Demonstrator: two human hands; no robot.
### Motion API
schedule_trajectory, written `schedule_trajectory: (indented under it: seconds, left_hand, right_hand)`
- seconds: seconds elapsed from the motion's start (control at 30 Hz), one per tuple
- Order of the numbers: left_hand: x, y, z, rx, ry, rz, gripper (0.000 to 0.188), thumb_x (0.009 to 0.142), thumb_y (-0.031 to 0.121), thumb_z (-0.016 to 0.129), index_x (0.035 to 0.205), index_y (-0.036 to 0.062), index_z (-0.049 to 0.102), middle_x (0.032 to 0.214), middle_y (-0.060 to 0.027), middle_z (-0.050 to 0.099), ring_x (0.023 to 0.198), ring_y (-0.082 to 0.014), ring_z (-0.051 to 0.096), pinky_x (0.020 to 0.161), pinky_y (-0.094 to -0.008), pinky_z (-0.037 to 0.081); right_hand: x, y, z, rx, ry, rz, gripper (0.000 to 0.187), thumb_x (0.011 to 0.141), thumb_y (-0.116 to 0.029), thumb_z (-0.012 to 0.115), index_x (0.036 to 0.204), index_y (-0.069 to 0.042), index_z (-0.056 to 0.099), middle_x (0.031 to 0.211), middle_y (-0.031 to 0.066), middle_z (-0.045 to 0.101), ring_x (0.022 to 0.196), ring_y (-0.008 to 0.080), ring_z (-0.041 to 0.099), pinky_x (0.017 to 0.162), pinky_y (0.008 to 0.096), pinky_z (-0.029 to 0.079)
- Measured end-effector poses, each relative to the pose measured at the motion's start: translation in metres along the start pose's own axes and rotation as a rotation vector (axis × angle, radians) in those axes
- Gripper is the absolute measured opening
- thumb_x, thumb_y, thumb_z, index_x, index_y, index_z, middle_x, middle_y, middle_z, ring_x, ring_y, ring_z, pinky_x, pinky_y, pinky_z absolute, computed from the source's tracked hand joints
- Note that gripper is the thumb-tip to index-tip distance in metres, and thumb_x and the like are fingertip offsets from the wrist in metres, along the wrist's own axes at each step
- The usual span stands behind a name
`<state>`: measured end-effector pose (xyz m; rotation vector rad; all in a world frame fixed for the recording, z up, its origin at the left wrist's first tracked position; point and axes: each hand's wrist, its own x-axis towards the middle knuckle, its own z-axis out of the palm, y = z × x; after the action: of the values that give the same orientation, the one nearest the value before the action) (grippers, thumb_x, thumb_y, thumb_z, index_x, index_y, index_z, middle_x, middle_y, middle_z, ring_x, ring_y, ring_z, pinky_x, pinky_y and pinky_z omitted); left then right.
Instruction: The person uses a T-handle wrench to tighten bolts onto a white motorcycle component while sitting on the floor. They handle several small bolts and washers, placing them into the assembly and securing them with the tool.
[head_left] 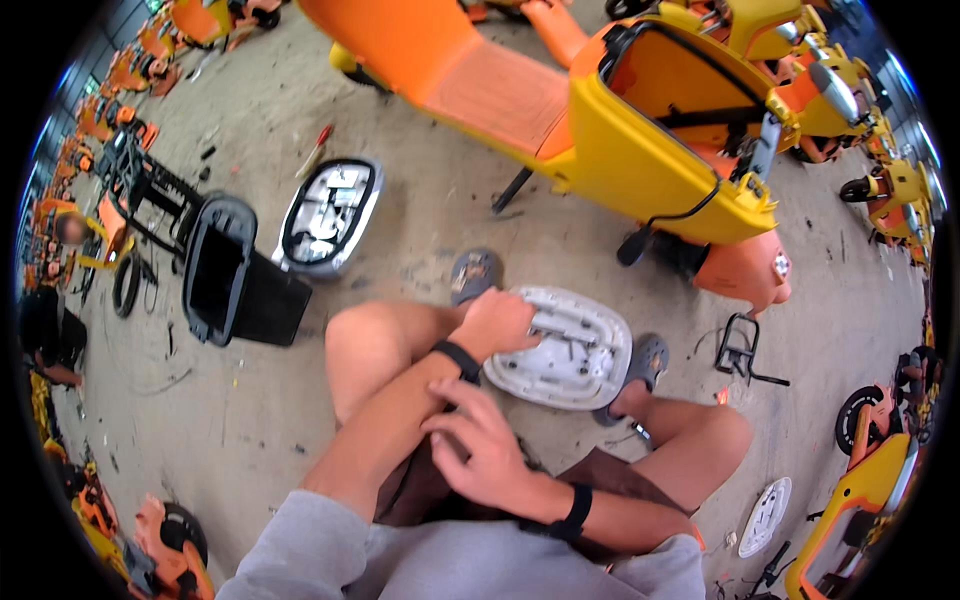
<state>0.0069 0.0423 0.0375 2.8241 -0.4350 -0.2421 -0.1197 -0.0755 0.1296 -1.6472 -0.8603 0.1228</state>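
Observation:
A grey oval plastic seat base (590,375) with a raised rim stands in front of me between my shoes. My left hand (500,324) is closed on its left edge, with the fingertips partly hidden. My right hand (487,452) is held over my lap, its fingers apart and touching my left forearm just below the black wristband (457,360). Nothing is in that right hand.
An upturned seat (335,215) lies at left, beside a black storage bucket (285,300) and a red-handled tool (322,138). A yellow-orange scooter body (620,190) stands ahead. At right lie a black metal bracket (738,345) and a pale oval panel (766,517).

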Motion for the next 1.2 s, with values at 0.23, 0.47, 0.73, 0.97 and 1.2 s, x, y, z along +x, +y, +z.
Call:
schedule_trajectory:
  seconds: [0.23, 0.47, 0.73, 0.97, 1.2]
  left_hand:
    - [0.003, 0.003, 0.003, -0.038, -0.088, -0.076, 0.048, 0.081, 0.050, 0.064, 0.090, 0.0044, 0.071, 0.081, -0.0185, 0.070, 0.080, -0.0362, 0.069, 0.075, -0.0452, 0.053]
    - [0.005, 0.005, -0.001, -0.033, -0.094, -0.084, 0.047, 0.081, 0.051, 0.065, 0.090, 0.0049, 0.072, 0.083, -0.0181, 0.071, 0.082, -0.0358, 0.069, 0.077, -0.0450, 0.053]
    - [0.006, 0.008, -0.001, -0.015, -0.130, -0.105, 0.044, 0.082, 0.049, 0.065, 0.091, 0.0070, 0.073, 0.086, -0.0165, 0.072, 0.087, -0.0336, 0.070, 0.078, -0.0438, 0.053]
    - [-0.001, 0.008, 0.010, -0.027, -0.075, -0.075, 0.043, 0.080, 0.048, 0.066, 0.086, 0.0055, 0.072, 0.082, -0.0181, 0.071, 0.082, -0.0347, 0.069, 0.077, -0.0446, 0.053]
    - [0.005, 0.009, 0.008, -0.041, 0.046, -0.017, 0.041, 0.078, 0.045, 0.069, 0.082, 0.0039, 0.072, 0.078, -0.0167, 0.070, 0.077, -0.0344, 0.070, 0.072, -0.0439, 0.055]
  right_hand:
    - [-0.008, -0.013, 0.004, 0.115, -0.102, -0.040, 0.025, 0.082, 0.000, 0.063, 0.107, -0.002, 0.064, 0.125, 0.0175, 0.057, 0.120, 0.0363, 0.055, 0.104, 0.0478, 0.045]
    - [-0.006, -0.033, 0.001, 0.203, -0.124, -0.069, 0.028, 0.082, -0.001, 0.063, 0.110, -0.002, 0.064, 0.127, 0.0160, 0.057, 0.121, 0.0350, 0.055, 0.103, 0.0444, 0.045]
    - [-0.007, -0.033, 0.001, 0.224, -0.107, -0.015, 0.026, 0.081, 0.000, 0.064, 0.107, 0.000, 0.063, 0.123, 0.0169, 0.057, 0.117, 0.0361, 0.054, 0.100, 0.0430, 0.046]
    - [-0.006, -0.023, 0.003, 0.147, -0.009, 0.048, 0.021, 0.081, 0.001, 0.065, 0.101, -0.002, 0.066, 0.116, 0.0143, 0.060, 0.113, 0.0337, 0.058, 0.101, 0.0452, 0.046]
    - [-0.001, 0.004, -0.007, 0.142, -0.036, 0.106, 0.004, 0.083, -0.004, 0.064, 0.085, -0.003, 0.067, 0.076, 0.0065, 0.065, 0.074, 0.0243, 0.063, 0.109, 0.0543, 0.038]
